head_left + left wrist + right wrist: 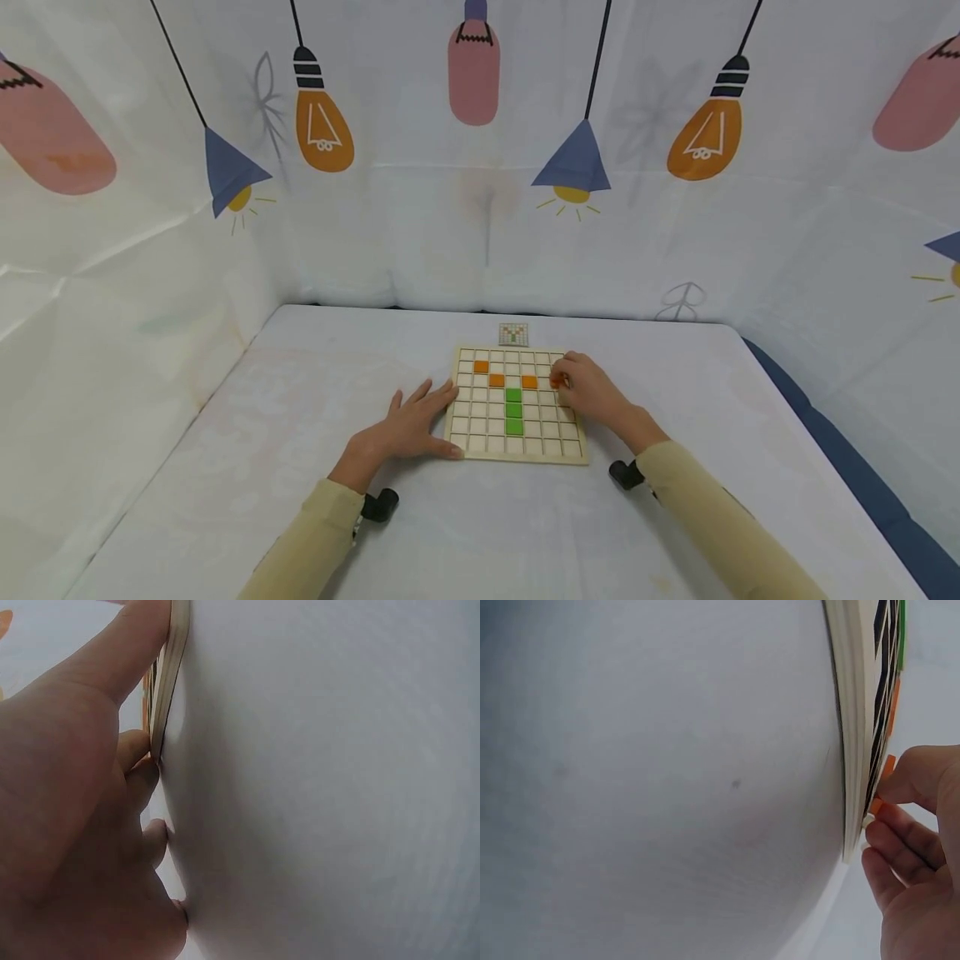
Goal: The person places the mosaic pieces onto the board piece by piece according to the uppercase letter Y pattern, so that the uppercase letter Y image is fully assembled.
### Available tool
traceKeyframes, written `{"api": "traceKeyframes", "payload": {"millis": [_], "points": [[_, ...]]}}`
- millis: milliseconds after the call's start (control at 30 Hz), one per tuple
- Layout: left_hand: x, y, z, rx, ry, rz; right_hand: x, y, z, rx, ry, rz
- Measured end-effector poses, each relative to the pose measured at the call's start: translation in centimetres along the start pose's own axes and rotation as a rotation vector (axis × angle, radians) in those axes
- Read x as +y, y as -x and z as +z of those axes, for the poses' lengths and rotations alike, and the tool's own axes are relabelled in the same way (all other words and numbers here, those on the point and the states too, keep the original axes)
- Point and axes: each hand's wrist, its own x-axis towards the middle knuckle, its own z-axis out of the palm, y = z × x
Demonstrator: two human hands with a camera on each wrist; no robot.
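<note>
A square wooden grid board (491,423) lies flat on the table. Orange square tiles (481,367) sit in cells of its upper half, and a column of green square tiles (513,410) runs down its middle. My left hand (408,423), fingers spread, rests along the board's left edge, with the thumb at the near left corner; the left wrist view shows fingertips against the board's side (169,690). Over the board's right side, my right hand (592,390) pinches an orange tile (877,805) between thumb and fingers, close above the cells. Its fingers partly hide that tile.
Just beyond the board's far edge lies a small pattern card (513,335) with a coloured grid. The white table (360,350) ends at a hanging white cloth (420,225) printed with lamps. A dark blue surface (840,467) shows past the right table edge.
</note>
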Motion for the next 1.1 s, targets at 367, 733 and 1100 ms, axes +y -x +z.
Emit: {"api": "traceKeyframes", "payload": {"millis": [367, 733, 1100], "points": [[0.0, 0.0, 0.0, -0.001, -0.003, -0.001, -0.4, -1.0, 0.3, -0.011, 0.006, -0.001], [0.5, 0.4, -0.5, -0.003, 0.004, -0.006, -0.5, -1.9, 0.3, -0.027, 0.033, 0.017], [0.5, 0.3, -0.4, 0.000, -0.001, -0.012, -0.4, -2.5, 0.6, -0.049, 0.021, 0.023]]}}
